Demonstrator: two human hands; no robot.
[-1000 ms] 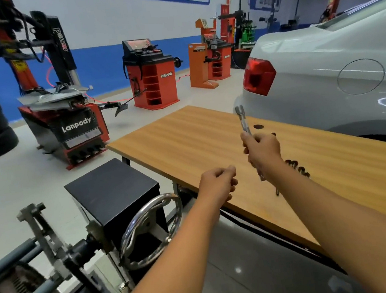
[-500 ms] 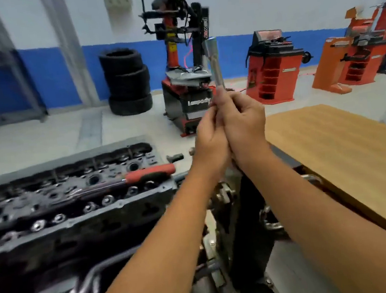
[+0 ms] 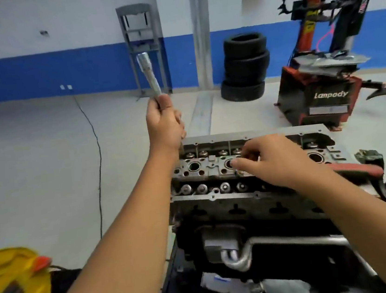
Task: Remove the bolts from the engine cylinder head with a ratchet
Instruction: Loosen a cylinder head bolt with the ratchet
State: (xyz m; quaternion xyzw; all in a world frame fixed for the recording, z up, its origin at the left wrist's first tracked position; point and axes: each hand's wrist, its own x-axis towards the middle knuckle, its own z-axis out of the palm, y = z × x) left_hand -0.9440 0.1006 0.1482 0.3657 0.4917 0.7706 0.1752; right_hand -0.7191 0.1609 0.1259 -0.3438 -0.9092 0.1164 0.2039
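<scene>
Hands apart now — left hand (image 3: 164, 123) gripping socket extension (image 3: 148, 75)

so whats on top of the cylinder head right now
A red-handled tool lies across the cylinder head at its right end. The right hand hovers over the middle, covering whatever is beneath it. The left hand holds a socket extension above the far-left corner.

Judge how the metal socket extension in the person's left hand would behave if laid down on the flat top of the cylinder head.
The socket extension looks round and smooth, so it would probably roll unless caught in a recess of the cylinder head. It appears to be solid metal: likely stiff and heavy for its size. Its shiny surface may be slippery; the left hand grips it firmly.
</scene>
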